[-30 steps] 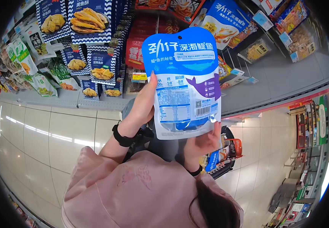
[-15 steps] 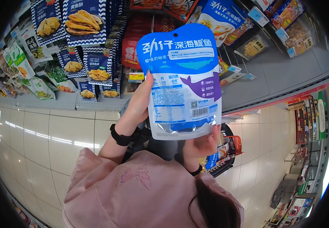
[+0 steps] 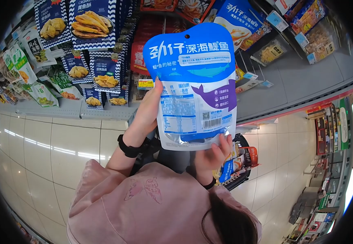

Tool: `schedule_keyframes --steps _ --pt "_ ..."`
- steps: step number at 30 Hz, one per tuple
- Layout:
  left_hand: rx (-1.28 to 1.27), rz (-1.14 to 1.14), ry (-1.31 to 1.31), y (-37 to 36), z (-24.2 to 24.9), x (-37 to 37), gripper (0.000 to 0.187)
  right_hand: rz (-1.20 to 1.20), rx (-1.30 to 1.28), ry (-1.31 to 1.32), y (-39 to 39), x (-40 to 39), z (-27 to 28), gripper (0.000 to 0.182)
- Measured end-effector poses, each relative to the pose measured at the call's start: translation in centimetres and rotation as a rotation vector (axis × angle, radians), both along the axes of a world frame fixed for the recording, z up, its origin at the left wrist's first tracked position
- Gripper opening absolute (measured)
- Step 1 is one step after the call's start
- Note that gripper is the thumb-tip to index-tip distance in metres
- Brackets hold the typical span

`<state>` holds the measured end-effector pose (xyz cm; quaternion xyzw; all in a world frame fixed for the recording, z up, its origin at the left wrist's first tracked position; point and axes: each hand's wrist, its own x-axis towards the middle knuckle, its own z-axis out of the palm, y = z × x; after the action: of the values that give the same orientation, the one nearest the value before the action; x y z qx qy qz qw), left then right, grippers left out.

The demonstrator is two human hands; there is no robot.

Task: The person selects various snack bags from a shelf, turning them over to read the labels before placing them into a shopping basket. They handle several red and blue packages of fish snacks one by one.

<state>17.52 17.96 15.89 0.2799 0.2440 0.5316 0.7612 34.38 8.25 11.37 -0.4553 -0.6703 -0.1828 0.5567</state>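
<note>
A blue-and-white snack pouch (image 3: 199, 91) with a purple fish shape, printed text and a barcode hangs upright in front of me, its back panel toward the camera. My left hand (image 3: 146, 112) grips its left edge, thumb on the front and the other fingers hidden behind. At the lower right corner, my right hand (image 3: 213, 156) has bent fingers over the front of the pouch's bottom edge; its thumb is not visible. A black watch band (image 3: 129, 146) circles the left wrist.
Shelves ahead hold hanging packs of fish snacks (image 3: 89, 24), green-and-white bags (image 3: 19, 63) and another blue pouch (image 3: 241, 20). A shopping basket (image 3: 245, 162) with packs inside stands at lower right on the tiled floor (image 3: 68, 148). More shelving (image 3: 331, 126) lines the far right.
The pouch has shifted slightly left and up. My right hand's fingers have slid left, from the pouch's lower right corner further onto its front.
</note>
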Motion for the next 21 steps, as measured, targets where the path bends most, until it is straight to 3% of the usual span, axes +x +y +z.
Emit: schedule_keyframes --steps 8,15,17,18,20,21 --pt "0.261 0.038 0.189 -0.7 -0.3 -0.2 0.048 0.041 -0.153 0.100 1.6 -0.1 -1.6 0.045" --pt "0.288 0.044 0.243 -1.0 -0.1 0.0 0.054 -0.002 -0.115 -0.007 1.6 0.0 -1.5 0.046" --pt "0.378 -0.042 0.121 -1.2 -0.1 0.0 0.068 0.132 -0.217 0.189 1.7 0.1 -1.9 0.043" --pt "0.589 -0.199 0.115 -0.6 0.7 -0.5 0.081 0.131 -0.216 0.189 1.6 0.1 -2.7 0.043" --pt "0.575 -0.278 0.063 -0.5 0.6 -0.1 0.085 0.083 -0.382 0.857 1.3 0.3 -4.4 0.038" --pt "0.575 -0.279 0.063 -0.4 0.5 -0.1 0.085 0.117 -0.360 0.845 1.5 0.3 -3.8 0.035"
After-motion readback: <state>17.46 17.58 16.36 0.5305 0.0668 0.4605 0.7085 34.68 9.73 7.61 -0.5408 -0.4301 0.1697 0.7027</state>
